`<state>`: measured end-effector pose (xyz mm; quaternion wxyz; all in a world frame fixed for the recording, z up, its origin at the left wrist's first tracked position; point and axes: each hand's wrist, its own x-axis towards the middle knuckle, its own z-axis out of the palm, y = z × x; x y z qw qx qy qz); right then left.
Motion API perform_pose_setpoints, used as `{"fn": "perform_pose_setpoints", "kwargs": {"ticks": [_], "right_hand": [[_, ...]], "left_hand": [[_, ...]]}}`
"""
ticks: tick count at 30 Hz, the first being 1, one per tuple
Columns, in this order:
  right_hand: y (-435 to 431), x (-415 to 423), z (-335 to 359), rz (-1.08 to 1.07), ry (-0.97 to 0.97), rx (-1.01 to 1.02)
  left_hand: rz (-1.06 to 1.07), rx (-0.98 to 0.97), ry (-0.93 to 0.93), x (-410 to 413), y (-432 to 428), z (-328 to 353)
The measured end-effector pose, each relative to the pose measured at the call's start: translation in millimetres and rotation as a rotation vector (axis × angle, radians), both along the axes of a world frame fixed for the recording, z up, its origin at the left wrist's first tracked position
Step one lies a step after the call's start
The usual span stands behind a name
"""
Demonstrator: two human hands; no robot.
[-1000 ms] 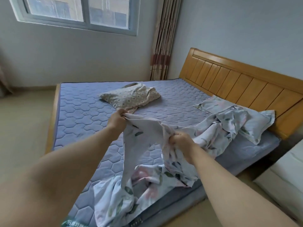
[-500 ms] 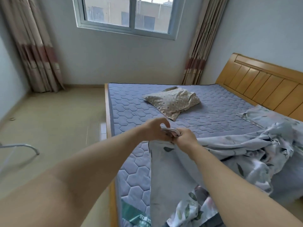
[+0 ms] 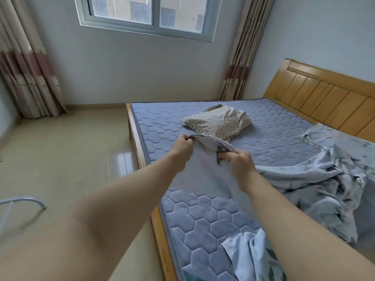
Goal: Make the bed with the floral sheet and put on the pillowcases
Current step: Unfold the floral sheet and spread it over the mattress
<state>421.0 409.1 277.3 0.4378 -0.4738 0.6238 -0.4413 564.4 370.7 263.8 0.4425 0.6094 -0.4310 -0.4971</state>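
The pale blue floral sheet (image 3: 316, 179) lies bunched over the right side of the blue quilted mattress (image 3: 274, 126). My left hand (image 3: 181, 148) and my right hand (image 3: 240, 161) both grip one edge of that sheet, held up above the mattress a short way apart, and the cloth hangs down between them. A dotted cream pillow (image 3: 219, 123) lies on the mattress just beyond my hands. A second pillow in a pale floral case (image 3: 332, 134) lies by the headboard, partly under the sheet.
The wooden headboard (image 3: 324, 94) runs along the right. The bed's wooden side rail (image 3: 138, 149) faces beige floor (image 3: 71, 159) on the left. A window (image 3: 146, 15) with curtains on both sides is ahead. A white metal frame (image 3: 22, 201) stands at the left edge.
My view has turned left toward the bed's foot and the window. My hands came together on the sheet's edge, then moved a little apart along it, lifting more of the sheet over the mattress.
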Motion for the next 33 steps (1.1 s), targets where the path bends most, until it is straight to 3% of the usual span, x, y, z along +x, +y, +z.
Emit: {"fn": "perform_pose_setpoints", "kwargs": {"ticks": [3,5,8,9,10,12,13,15,18,22,26,29,33], "right_hand": [[-25.2,20.9,2.7,0.252,0.021,0.210],[-55.4,35.4,9.3,0.365,-0.093,0.303],[-134.0,60.0,21.1,0.148,-0.361,0.206],[-160.1,68.6,23.3,0.055,-0.285,0.138],[-185.3,76.7,25.5,0.030,-0.090,0.076],[-226.9,97.8,28.2,0.132,0.372,0.004],[-239.2,107.5,31.0,0.191,0.514,-0.010],[-266.3,122.6,32.1,0.261,0.593,-0.032],[-309.7,133.9,22.5,0.198,0.483,-0.076],[-357.7,140.3,9.7,0.065,0.165,-0.086],[-412.8,157.5,13.5,-0.002,-0.184,-0.141],[-452.0,178.5,23.7,-0.060,-0.280,-0.147],[-505.1,213.7,45.3,-0.174,-0.319,-0.142]], "left_hand": [[0.005,-0.140,0.018,30.3,-39.7,4.9],[0.001,-0.182,0.035,51.0,-67.9,13.2],[-0.016,-0.234,0.034,85.5,-119.6,28.0],[-0.037,-0.258,0.044,94.5,-134.0,31.4],[-0.063,-0.280,0.053,102.0,-147.2,36.5],[-0.133,-0.307,0.027,116.9,-174.7,45.5],[-0.169,-0.314,0.014,123.0,-187.6,47.7],[-0.211,-0.324,0.001,133.3,-213.8,50.3],[-0.241,-0.326,-0.036,142.7,-252.2,49.4],[-0.355,-0.330,-0.149,149.9,-312.6,31.9],[-0.547,-0.133,-0.183,167.0,-393.5,2.7],[-0.699,-0.088,-0.249,175.5,-452.6,-7.8],[-0.774,-0.201,-0.271,184.5,-530.1,5.3]]}}
